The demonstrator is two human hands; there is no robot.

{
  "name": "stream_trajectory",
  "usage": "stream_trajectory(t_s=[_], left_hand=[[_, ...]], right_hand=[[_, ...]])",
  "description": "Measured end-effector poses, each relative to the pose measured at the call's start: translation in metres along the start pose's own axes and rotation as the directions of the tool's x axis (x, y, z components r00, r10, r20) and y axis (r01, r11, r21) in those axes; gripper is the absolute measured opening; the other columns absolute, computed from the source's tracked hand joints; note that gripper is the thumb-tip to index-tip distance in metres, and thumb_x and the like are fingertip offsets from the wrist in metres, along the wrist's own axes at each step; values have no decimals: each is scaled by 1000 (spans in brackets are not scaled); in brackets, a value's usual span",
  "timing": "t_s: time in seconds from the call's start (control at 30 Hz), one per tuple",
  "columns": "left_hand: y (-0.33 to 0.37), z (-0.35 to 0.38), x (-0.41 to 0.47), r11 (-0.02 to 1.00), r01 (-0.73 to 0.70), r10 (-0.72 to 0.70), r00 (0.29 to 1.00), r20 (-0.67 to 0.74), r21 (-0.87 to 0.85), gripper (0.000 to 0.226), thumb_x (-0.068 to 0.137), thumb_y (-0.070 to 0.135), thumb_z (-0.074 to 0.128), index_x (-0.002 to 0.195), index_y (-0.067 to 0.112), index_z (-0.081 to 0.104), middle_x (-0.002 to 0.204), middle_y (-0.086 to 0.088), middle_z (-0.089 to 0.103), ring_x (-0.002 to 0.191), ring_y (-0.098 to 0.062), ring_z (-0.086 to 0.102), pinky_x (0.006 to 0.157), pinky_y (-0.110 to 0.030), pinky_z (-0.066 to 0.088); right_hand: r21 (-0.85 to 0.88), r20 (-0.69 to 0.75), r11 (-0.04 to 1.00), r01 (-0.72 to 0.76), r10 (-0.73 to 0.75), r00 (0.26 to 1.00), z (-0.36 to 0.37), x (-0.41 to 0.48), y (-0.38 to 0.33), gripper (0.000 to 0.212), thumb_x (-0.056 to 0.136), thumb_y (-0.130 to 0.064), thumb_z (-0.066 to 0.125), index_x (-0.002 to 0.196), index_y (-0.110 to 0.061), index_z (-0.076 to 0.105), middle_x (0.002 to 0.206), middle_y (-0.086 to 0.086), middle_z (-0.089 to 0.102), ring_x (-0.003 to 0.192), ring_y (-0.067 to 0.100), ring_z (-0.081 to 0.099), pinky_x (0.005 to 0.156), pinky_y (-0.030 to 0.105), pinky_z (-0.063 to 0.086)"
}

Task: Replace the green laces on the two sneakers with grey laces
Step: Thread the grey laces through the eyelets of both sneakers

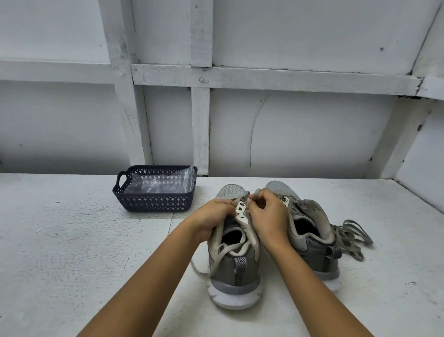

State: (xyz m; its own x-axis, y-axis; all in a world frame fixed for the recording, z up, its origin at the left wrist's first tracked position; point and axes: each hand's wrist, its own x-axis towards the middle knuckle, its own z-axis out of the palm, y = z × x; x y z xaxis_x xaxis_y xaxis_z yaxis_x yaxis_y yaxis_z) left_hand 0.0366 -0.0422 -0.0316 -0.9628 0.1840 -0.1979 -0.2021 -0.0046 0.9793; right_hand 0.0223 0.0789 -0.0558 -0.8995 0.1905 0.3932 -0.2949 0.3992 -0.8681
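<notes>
Two sneakers stood side by side, heels toward the person, on a rough white-painted table (51,234) set into a corner of white panelled wall (298,134) crossed by battens. A dark perforated basket (154,203) lined with clear plastic (161,183) sat to the left, well apart. A heap of loose laces (353,237) lay just beside the far sneaker (313,236). Both forearms crossed the near sneaker (234,273) and hid its eyelets. The left hand (211,216) curled round its upper, and the right hand (267,214) pinched the pale lace (223,249), whose ends trailed over the heel
</notes>
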Motion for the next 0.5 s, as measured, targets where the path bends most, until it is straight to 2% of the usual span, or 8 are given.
stream_trajectory(t_s=[0.13,0.27,0.3,0.43,0.5], left_hand=[[-1,0,1,1000,-7,8,1000,-12,22,33,89,-12,38,72,8,59,50,1,59,52,-10,54,58,-21,47],[-2,4,-1,994,-31,34,999,-22,102,34,95,5,43,66,13,56,48,5,59,48,-4,56,52,-16,46],[-3,5,0,991,-30,34,999,-35,128,33,96,8,42,67,14,57,52,5,61,53,-6,58,56,-18,47],[-3,4,1,962,-43,76,991,-111,270,32,98,15,35,88,6,65,95,-15,66,91,-24,60,88,-37,49],[-4,4,2,946,-60,104,987,-122,319,33,98,12,33,97,2,65,93,-13,66,87,-21,61,82,-31,51]], right_hand=[[-79,23,994,70,-68,997,-1,-1,-2,10,79,5,58,75,-4,62,72,3,61,69,15,51,59,4,35],[-95,88,994,48,-40,995,-2,2,-4,15,80,4,59,75,-10,63,70,-1,59,71,14,52,59,11,34],[-102,105,994,35,-24,994,-2,3,-4,13,80,3,59,76,-8,66,73,1,62,73,14,54,60,14,34],[-125,175,992,-16,38,984,-4,5,-2,14,86,-6,59,78,-1,69,77,9,68,75,15,56,63,21,35],[-154,197,987,-50,80,977,-6,3,-3,31,93,-17,54,71,0,66,73,14,66,74,22,56,60,28,33]])
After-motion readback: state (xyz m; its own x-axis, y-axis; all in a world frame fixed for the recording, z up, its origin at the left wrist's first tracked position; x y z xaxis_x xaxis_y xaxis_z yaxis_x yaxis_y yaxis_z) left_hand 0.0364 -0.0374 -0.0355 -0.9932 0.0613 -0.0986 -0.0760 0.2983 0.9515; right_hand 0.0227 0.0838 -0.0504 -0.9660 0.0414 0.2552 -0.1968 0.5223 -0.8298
